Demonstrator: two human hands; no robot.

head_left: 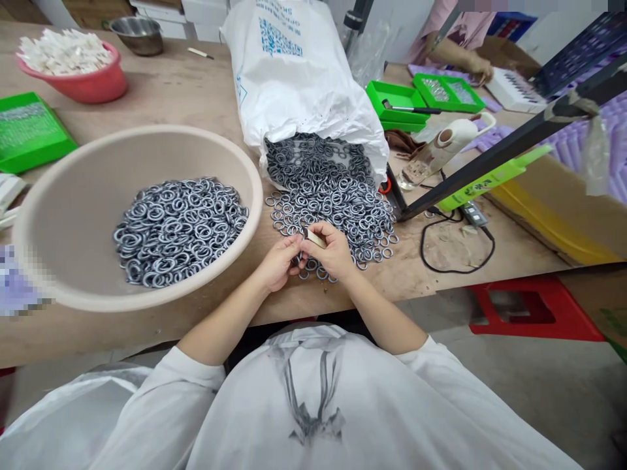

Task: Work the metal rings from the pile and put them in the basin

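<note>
My two hands meet over the near edge of a pile of grey rings [343, 209] spilling from a white sack [304, 85]. Pinched in my right hand [336, 253] is a small cream-coloured tool [316, 239] with a dark end; its exact kind is too small to make out. My left hand [280, 264] is closed at the fingertips on a grey ring, largely covered by the fingers, touching the right hand's fingertips. To the left stands a large beige basin [73, 196] holding a heap of similar rings [181, 228].
A red bowl [98, 81] of white pieces, a metal bowl [137, 36] and a green tray [34, 130] stand at left. Right are green trays [392, 98], a bottle [441, 153], a dark slanted bar [509, 143] and a cable [424, 251]. A co-worker's hand [480, 68] works behind.
</note>
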